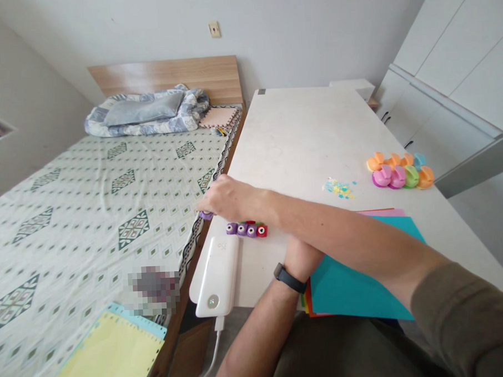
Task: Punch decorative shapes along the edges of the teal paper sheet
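My right arm crosses over my left one and reaches to the table's left edge. There my right hand (227, 198) is closed around a small purple craft punch (206, 215), only partly visible below the fingers. Just to its right stands a row of small craft punches (241, 229), purple ones and a red one, with more partly hidden behind. My left hand (303, 257), with a dark band at the wrist, is at the left edge of a stack of coloured paper with a blue sheet (359, 278) on top. Its fingers are hidden behind my right forearm.
A white power bank (217, 276) with a cable lies at the front left. Star-shaped paper cutouts (339, 188) and larger colourful punches (396, 174) are on the right of the white table (299, 131). Perforated yellow sheets (104, 356) lie on the bed (89, 206).
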A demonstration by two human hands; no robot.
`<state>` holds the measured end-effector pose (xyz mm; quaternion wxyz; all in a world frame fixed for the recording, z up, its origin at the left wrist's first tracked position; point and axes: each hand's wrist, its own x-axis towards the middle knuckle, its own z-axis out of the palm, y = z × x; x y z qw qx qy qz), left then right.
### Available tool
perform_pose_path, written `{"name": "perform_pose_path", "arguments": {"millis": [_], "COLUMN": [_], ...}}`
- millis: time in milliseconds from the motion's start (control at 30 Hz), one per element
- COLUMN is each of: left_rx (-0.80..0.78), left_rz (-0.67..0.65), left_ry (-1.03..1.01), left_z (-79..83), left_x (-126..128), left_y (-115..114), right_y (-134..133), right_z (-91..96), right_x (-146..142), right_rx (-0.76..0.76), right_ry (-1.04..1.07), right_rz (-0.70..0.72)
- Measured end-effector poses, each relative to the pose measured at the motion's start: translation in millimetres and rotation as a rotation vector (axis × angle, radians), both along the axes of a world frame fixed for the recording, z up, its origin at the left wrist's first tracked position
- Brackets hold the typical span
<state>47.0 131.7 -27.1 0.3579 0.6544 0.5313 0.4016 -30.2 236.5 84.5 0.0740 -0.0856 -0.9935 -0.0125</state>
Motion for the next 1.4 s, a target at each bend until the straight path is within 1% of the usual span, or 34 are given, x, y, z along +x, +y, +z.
{"name": "perform_pose_path", "arguments": {"millis": [67, 133, 200, 267, 367, 467, 567, 733, 833, 900, 967, 1067, 1133, 1200, 1300, 1400], "left_rx": [-0.026, -0.075, -0.123, -0.151, -0.153, -0.146, -0.138, -0.141, -0.145, -0.152, -0.157, -0.157, -0.161, -0.170, -0.172, -0.169], "left_rz": [0.002, 0.047, 0.082, 0.085, 0.082, 0.086, 0.090, 0.094, 0.098, 0.098, 0.093, 0.086, 0.083, 0.081, 0.083, 0.083], "left_ry": [0.034, 0.072, 0.109, 0.123, 0.114, 0.113, 0.120, 0.125, 0.116, 0.111, 0.109, 0.109, 0.110, 0.112, 0.114, 0.110], "left_z": [9.8, 17.0, 20.6, 21.4, 19.7, 17.1, 14.6, 14.0, 15.0, 15.3, 15.1, 14.1, 13.5, 13.5, 14.6, 16.0], "left_x": [2, 3, 4, 4, 4, 4, 4, 3, 3, 3, 3, 3, 3, 2, 2, 3], "left_y": [-1, -3, -5, -5, -4, -4, -3, -1, -1, -2, -2, -2, -2, -1, -1, -2], "right_y": [11, 23, 33, 39, 42, 41, 42, 44, 44, 43, 42, 42, 43, 43, 42, 39], "right_z": [6.3, 5.6, -0.4, -9.4, -23.6, -35.5, -44.8, -55.8, -57.5, -56.6, -55.4, -54.5, -53.7, -51.5, -44.8, -38.1], "right_x": [22, 46, 69, 89, 108, 116, 118, 121, 128, 134, 139, 144, 147, 151, 165, 186], "right_rx": [-0.009, -0.029, -0.043, -0.035, -0.033, -0.028, -0.027, -0.057, -0.085, -0.088, -0.077, -0.093, -0.127, -0.175, -0.319, -0.545], "right_ry": [0.017, 0.016, -0.011, -0.068, -0.157, -0.208, -0.233, -0.214, -0.151, -0.116, -0.126, -0.195, -0.210, -0.161, 0.026, 0.277], "right_rz": [-0.060, -0.121, -0.177, -0.226, -0.259, -0.275, -0.297, -0.313, -0.332, -0.368, -0.418, -0.474, -0.490, -0.505, -0.555, -0.586]}}
